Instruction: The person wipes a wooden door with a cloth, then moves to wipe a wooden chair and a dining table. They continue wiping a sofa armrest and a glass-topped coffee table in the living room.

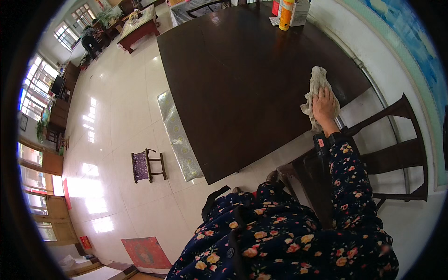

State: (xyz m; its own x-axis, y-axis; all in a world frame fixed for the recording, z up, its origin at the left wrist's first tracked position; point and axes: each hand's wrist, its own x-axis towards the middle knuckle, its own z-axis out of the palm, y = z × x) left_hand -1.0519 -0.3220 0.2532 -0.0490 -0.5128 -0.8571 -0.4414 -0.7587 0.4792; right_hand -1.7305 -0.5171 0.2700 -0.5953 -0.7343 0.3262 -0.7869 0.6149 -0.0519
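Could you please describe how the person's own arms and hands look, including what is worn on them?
The right hand wears no glove. Its long sleeve is dark navy, printed with orange, pink and cream flowers. At the wrist are a black band and a small black box-shaped device with a reddish label. The left hand is not in view.

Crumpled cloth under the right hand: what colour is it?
The crumpled cloth is pale greyish beige; the head view shows it best.

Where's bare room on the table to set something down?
Free: the dark table from its left edge to the cloth. Crowded: the right side, where the right hand rests on that cloth, and the far right end, with an orange bottle and pale box.
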